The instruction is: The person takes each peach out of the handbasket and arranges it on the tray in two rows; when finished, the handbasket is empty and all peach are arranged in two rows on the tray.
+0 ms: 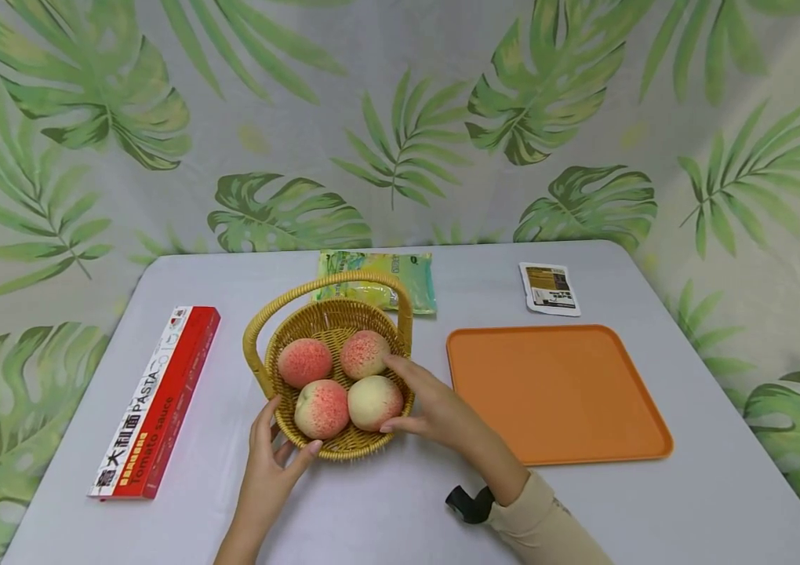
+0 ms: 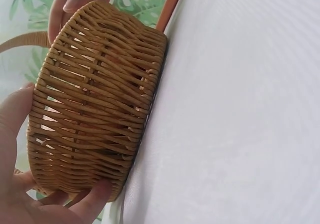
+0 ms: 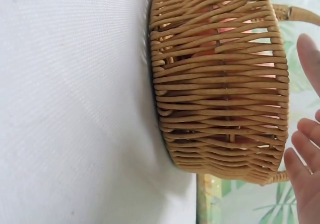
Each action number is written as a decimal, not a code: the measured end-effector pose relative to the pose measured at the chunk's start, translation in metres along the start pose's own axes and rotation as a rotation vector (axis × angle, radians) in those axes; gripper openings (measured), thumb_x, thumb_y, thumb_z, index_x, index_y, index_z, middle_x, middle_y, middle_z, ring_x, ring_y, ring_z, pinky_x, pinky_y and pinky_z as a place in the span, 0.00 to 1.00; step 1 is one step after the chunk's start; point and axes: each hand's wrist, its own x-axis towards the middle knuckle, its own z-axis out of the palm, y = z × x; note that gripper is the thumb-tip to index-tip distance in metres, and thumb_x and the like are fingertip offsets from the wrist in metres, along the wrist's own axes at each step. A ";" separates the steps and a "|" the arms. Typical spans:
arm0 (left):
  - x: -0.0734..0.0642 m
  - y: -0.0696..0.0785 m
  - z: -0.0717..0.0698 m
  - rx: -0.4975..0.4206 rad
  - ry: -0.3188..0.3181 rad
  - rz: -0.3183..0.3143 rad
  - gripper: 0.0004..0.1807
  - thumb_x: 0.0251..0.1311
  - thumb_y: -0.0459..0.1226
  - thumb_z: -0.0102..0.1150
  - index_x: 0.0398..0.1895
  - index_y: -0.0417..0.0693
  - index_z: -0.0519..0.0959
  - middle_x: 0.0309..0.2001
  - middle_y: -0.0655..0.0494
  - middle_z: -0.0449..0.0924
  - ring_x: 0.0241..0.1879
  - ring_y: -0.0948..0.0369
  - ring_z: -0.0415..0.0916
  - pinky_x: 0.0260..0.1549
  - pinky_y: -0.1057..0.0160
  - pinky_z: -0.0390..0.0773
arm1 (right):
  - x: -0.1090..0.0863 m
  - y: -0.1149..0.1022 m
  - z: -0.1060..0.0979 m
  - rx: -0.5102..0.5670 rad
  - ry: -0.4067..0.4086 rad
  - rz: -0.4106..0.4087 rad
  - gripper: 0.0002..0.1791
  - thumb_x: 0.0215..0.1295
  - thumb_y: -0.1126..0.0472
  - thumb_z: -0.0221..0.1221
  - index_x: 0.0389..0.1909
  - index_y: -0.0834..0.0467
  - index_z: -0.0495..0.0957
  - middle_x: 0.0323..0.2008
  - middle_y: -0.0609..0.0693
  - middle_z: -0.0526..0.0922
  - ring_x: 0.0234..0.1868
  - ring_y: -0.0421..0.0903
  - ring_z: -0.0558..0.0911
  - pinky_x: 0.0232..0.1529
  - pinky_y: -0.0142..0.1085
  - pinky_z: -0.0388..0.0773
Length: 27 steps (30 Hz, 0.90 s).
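Note:
A woven wicker basket (image 1: 340, 314) with an arched handle stands on the white table, holding several pink-and-cream peaches (image 1: 322, 409). At its front left, my left hand (image 1: 269, 451) grips the side, thumb at the rim and fingers around the weave; the left wrist view shows this hand (image 2: 25, 184) close against the wicker. My right hand (image 1: 435, 404) reaches over the right rim beside the palest peach (image 1: 375, 402), thumb and fingers spread apart. In the right wrist view the right hand (image 3: 307, 149) hovers by the rim, its fingers loosely bent.
A red-and-white pasta box (image 1: 156, 404) lies to the left. Behind the basket is a green-yellow plastic packet (image 1: 417, 282). An orange tray (image 1: 555, 392) lies on the right, with a small white-and-brown pouch (image 1: 550, 289) beyond it. Leaf-patterned cloth (image 1: 400, 149) hangs behind the table.

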 end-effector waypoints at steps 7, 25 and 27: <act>-0.001 0.000 0.001 -0.014 0.010 0.009 0.47 0.49 0.40 0.66 0.68 0.52 0.46 0.66 0.47 0.43 0.61 0.45 0.49 0.53 0.52 0.64 | 0.004 0.001 0.003 0.033 -0.047 0.037 0.47 0.45 0.53 0.69 0.64 0.62 0.57 0.59 0.57 0.65 0.59 0.48 0.64 0.57 0.41 0.64; -0.001 0.000 0.001 -0.005 0.022 0.013 0.47 0.49 0.40 0.66 0.68 0.51 0.47 0.65 0.47 0.43 0.60 0.48 0.51 0.53 0.55 0.64 | 0.014 0.003 0.002 0.049 -0.179 0.128 0.45 0.44 0.46 0.67 0.62 0.59 0.61 0.58 0.54 0.67 0.57 0.46 0.67 0.54 0.41 0.67; -0.001 0.001 0.001 -0.004 0.018 0.012 0.47 0.49 0.40 0.66 0.68 0.50 0.46 0.65 0.46 0.43 0.61 0.47 0.51 0.54 0.54 0.64 | 0.017 0.003 0.001 0.049 -0.197 0.126 0.44 0.44 0.47 0.68 0.62 0.59 0.62 0.57 0.53 0.68 0.56 0.45 0.68 0.53 0.40 0.68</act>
